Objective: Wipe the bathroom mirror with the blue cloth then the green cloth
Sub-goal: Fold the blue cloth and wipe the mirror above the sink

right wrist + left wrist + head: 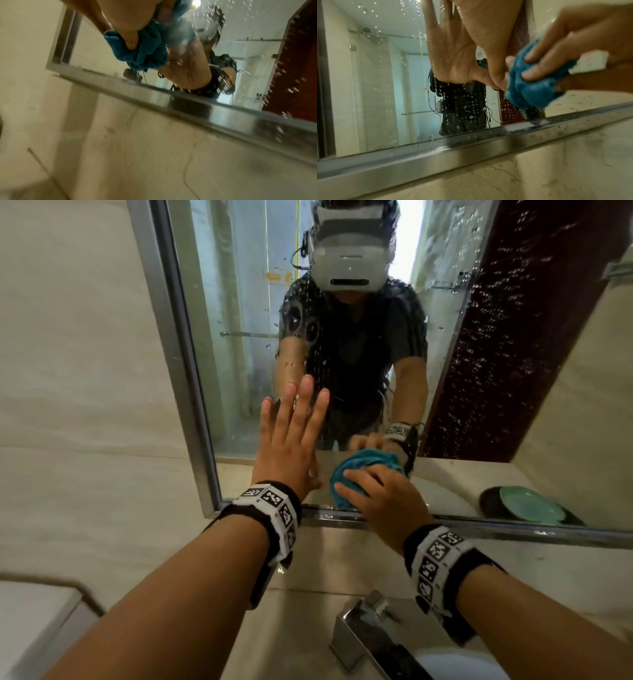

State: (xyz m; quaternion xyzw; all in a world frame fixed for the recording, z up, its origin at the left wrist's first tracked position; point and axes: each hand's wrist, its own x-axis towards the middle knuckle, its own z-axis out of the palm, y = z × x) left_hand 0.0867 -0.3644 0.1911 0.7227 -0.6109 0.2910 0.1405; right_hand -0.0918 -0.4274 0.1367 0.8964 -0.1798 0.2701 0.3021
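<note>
The wall mirror (pixel 239 302) is speckled with water drops inside a metal frame (pixel 471 147). My left hand (pixel 291 446) lies flat on the glass, fingers straight and pointing up; the left wrist view shows its palm (pixel 488 29) meeting its own reflection. Just to its right, my right hand (pixel 380 498) grips the bunched blue cloth (pixel 339 484) and presses it to the glass right above the lower frame edge. The cloth (pixel 534 92) bulges out between the curled fingers (pixel 537 56), and the right wrist view shows the same wad (pixel 137 51). No green cloth is in view.
A chrome faucet (pixel 363 635) and the white basin rim (pixel 462 666) sit below my right arm. Beige marble wall (pixel 539 169) runs under the mirror. The mirror's lower right reflects a teal-green dish (pixel 527 505). A white fixture (pixel 34 611) stands at the lower left.
</note>
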